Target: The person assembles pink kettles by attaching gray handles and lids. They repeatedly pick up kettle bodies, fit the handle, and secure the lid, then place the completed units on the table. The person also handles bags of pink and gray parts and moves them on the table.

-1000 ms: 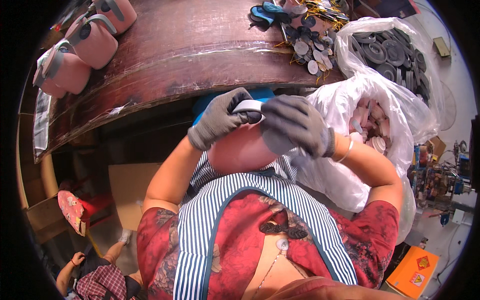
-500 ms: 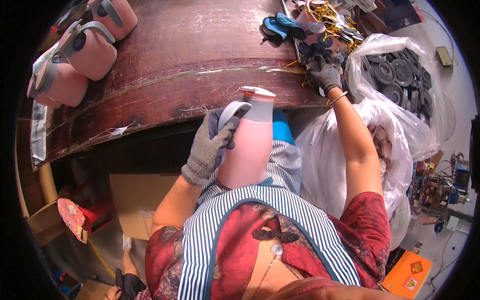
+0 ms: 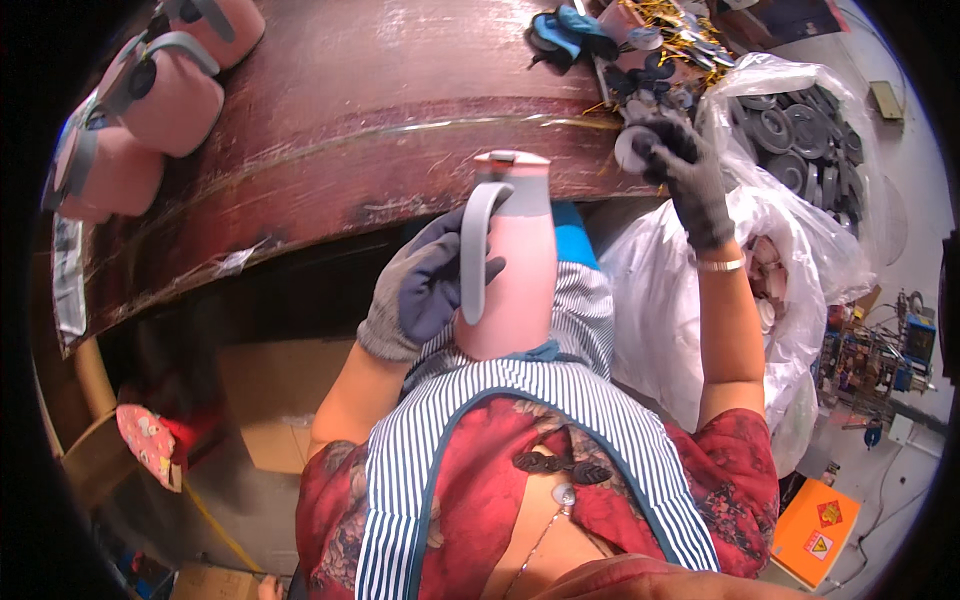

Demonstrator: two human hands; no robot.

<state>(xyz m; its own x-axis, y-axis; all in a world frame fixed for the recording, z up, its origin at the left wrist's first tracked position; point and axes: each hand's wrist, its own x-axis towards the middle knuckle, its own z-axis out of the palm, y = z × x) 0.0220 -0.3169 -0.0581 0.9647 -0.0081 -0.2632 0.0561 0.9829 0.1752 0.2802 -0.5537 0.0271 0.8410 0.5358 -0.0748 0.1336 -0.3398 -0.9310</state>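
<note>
In my lap a pink jug with a grey collar and handle stands nearly upright, its spout end toward the table. My left hand, in a grey knit glove with dark palm, grips it at the handle, fingers passing between handle and body. Over the table's right edge, my gloved right hand pinches a small round pale disc; some of the disc is hidden by the fingers. Just beyond lies a heap of small dark grey parts, mixed with yellow ties.
Several pink jugs with grey handles stand at the table's far left. Blue-and-black gloves lie near the heap. On the right, one plastic bag holds grey round lids; a nearer bag holds pinkish parts. Below left is a cardboard box.
My right hand has lifted off the heap and come nearer, now with the pale disc. The jug has turned, bringing its handle to face me, and my left hand's grip has loosened.
</note>
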